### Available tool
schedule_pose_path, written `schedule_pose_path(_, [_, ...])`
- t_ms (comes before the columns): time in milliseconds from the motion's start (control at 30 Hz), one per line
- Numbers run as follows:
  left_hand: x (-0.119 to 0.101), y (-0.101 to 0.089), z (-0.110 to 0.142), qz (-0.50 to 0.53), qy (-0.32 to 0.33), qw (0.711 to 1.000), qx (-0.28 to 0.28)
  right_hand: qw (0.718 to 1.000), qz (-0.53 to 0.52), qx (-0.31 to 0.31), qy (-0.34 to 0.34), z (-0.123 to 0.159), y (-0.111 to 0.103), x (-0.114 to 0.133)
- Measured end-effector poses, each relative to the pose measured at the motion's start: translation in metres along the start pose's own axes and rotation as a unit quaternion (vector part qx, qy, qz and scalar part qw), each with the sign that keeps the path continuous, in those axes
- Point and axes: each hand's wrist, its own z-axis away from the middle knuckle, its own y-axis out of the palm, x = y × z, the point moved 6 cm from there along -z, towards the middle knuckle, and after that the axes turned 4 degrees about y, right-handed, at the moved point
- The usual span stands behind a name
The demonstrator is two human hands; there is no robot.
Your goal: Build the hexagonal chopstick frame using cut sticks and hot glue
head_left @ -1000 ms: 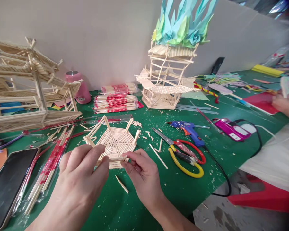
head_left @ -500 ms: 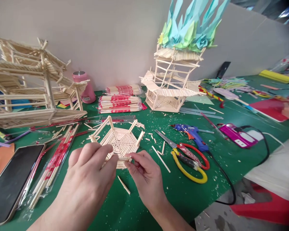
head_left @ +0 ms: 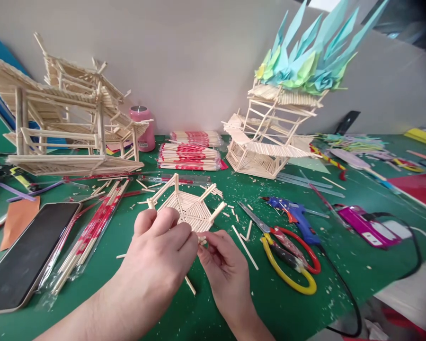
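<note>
Two-handed work: pinching a pale stick end (head_left: 201,240) between nearly closed fingers of right hand (head_left: 225,265), at near side of hexagonal stick frame (head_left: 195,213) on the bench (head_left: 259,303); curling left hand (head_left: 159,255) alongside, with hold hidden. Better to press gently, without bumping corner posts (head_left: 218,212).

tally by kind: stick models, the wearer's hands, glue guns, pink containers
stick models: 3 (small model, left model, paper-topped model)
hands: 2 (left hand, right hand)
glue gun: 1
pink container: 1
total: 7
</note>
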Motion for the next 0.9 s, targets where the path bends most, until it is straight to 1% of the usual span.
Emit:
schedule_pose_path(100, [0.0001,0.001,0.0007,-0.004,0.002,1.0,0.007,1.0,-0.004,0.012,0.008,-0.0008,0.0012,0.0019])
schedule_pose_path(200, [-0.0006,0.0001,0.0004,-0.014,0.008,1.0,0.002,0.999,-0.009,0.034,0.018,-0.0018,0.0035,0.0022])
schedule_pose_path(367, [-0.0038,0.0002,-0.0007,-0.025,0.025,0.999,0.002,0.998,-0.031,0.051,0.01,-0.0026,0.0053,0.0042])
schedule_pose_path(733, [-0.003,0.0023,-0.0011,-0.023,0.029,0.999,0.003,0.998,-0.012,0.054,0.007,-0.0031,0.005,0.0067])
schedule_pose_path(900, [-0.0036,0.0011,0.0001,-0.016,0.046,0.999,0.005,0.998,-0.011,0.055,0.012,-0.0045,0.006,0.0096])
